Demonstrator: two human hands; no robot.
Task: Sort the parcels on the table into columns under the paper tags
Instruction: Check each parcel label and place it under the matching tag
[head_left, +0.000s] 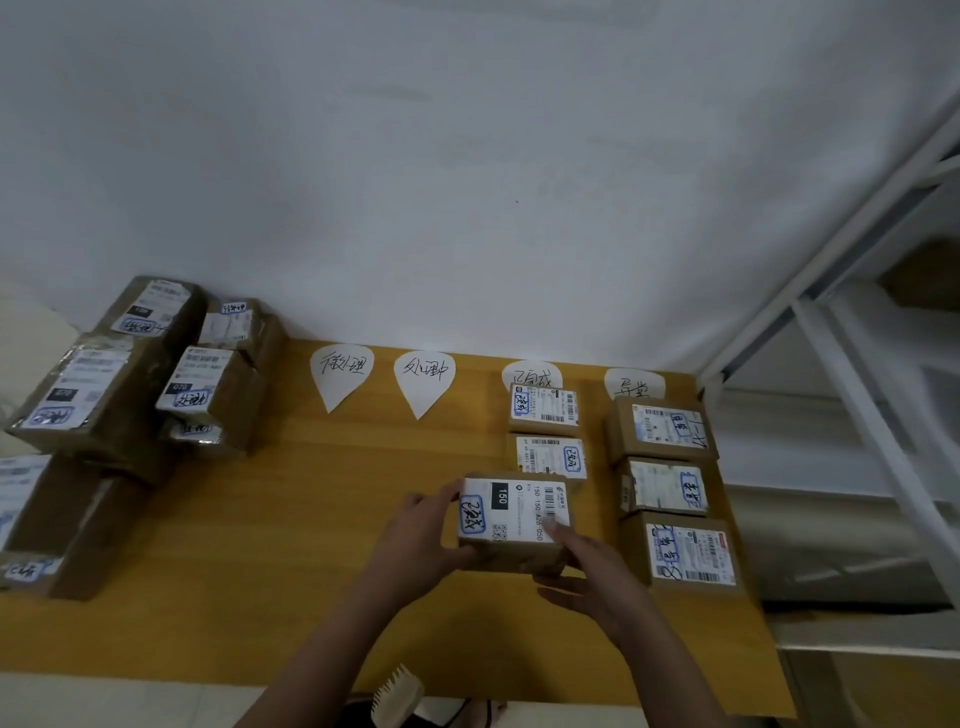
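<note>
Both hands hold a brown parcel (514, 519) with a white label, third in the column under the third paper tag (531, 374). My left hand (415, 540) grips its left side and my right hand (587, 566) its near right corner. Two parcels (544, 415) (550, 457) lie above it in that column. Under the fourth tag (634, 383) lie three parcels (662, 431) (667, 488) (688, 556). The first tag (340, 376) and second tag (423, 379) have bare table below them. A pile of unsorted parcels (130, 384) stands at the left.
The yellow wooden table (291, 545) meets a white wall at the back. A white metal rack (857, 364) stands to the right of the table. A large parcel (57, 525) sits at the near left edge. A pale comb-like object (397, 696) lies at the table's near edge.
</note>
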